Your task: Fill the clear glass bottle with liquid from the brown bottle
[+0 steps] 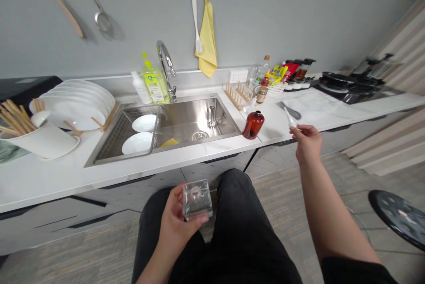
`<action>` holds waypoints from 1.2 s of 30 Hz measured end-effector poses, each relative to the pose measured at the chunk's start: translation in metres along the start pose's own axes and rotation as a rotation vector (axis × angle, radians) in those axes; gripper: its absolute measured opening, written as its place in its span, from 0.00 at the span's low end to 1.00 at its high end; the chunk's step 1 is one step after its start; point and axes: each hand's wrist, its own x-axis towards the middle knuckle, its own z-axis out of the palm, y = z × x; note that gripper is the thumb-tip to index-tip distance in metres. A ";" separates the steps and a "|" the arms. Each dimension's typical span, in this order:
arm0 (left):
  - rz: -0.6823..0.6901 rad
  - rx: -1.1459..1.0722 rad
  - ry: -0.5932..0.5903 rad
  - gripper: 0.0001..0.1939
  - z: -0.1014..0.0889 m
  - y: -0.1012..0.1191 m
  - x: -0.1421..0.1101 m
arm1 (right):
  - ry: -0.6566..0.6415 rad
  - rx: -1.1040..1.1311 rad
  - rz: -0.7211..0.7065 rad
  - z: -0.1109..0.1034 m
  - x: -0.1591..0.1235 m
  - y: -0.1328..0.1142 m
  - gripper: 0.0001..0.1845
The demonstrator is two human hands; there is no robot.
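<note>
My left hand (179,213) is closed around a clear, square glass container (197,200), held low above my lap. Out to the right, over the front edge of the counter, the fingers of my right hand (307,140) pinch a slim white tapered piece (291,119). Its narrow tip points up and to the left; I cannot make out its exact kind. To the left of that hand, an amber bottle (253,125) with an uncapped neck stands upright near the counter edge. A dark grey elongated item (291,110) lies just behind the white piece.
A steel sink (186,118) with a faucet (166,69) holds a rack with two white bowls (137,143). Plates (79,98) and a chopstick holder (46,140) stand left. A wooden rack (237,96), basket (274,88) and pans (338,79) line the back right. A stool (398,217) stands right.
</note>
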 end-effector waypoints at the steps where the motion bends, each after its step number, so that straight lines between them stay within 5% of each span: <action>1: 0.000 0.005 0.003 0.51 -0.001 -0.001 0.001 | 0.011 -0.047 -0.006 0.006 0.004 0.004 0.22; 8: -0.002 0.006 -0.021 0.49 -0.002 0.005 0.007 | 0.034 -0.114 -0.004 0.026 -0.005 0.005 0.20; 12: 0.002 -0.003 -0.022 0.48 0.001 0.018 0.009 | 0.170 0.054 -0.229 0.028 -0.030 -0.037 0.19; 17: 0.062 -0.039 -0.007 0.49 -0.005 0.030 0.005 | -0.039 0.179 -0.452 0.066 -0.103 -0.106 0.20; 21: 0.103 -0.033 0.004 0.49 -0.025 0.034 -0.005 | -0.479 0.132 -0.373 0.141 -0.189 -0.130 0.13; 27: 0.127 0.012 0.126 0.52 -0.071 0.051 -0.020 | -0.987 0.176 -0.250 0.295 -0.303 -0.111 0.11; 32: 0.142 0.107 0.239 0.50 -0.120 0.084 -0.022 | -1.256 0.001 -0.287 0.420 -0.384 -0.109 0.09; 36: 0.158 0.194 0.364 0.49 -0.161 0.104 -0.020 | -1.424 -0.106 -0.373 0.496 -0.435 -0.110 0.08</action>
